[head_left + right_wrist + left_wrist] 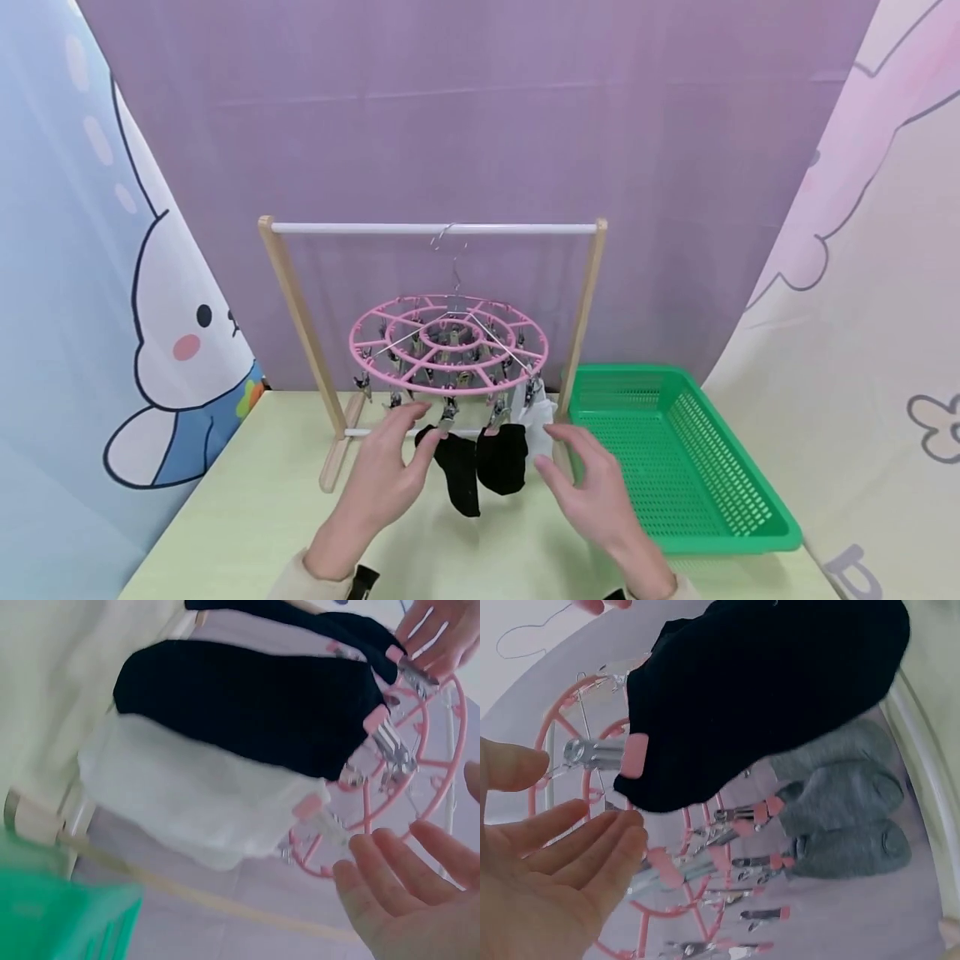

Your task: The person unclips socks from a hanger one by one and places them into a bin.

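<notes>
A pink round clip hanger (448, 390) hangs by its hook from the rack's bar. Two black socks (459, 473) dangle from its front clips, with a white sock (538, 425) on their right. My left hand (384, 467) is beside the left black sock; in the left wrist view thumb and fingers are spread about the metal clip (600, 754) that grips this sock. On the other side, my right hand (596, 487) has its fingers extended close to the white sock and its clip, holding nothing. Grey socks (844, 799) hang farther back, seen in the left wrist view.
The rack has a white top bar (360, 228) between wooden posts (298, 317) and stands on a pale green table (225, 500). To its right is a green plastic basket (652, 454). A purple curtain (480, 125) covers the back, with cartoon-printed cloths at both sides.
</notes>
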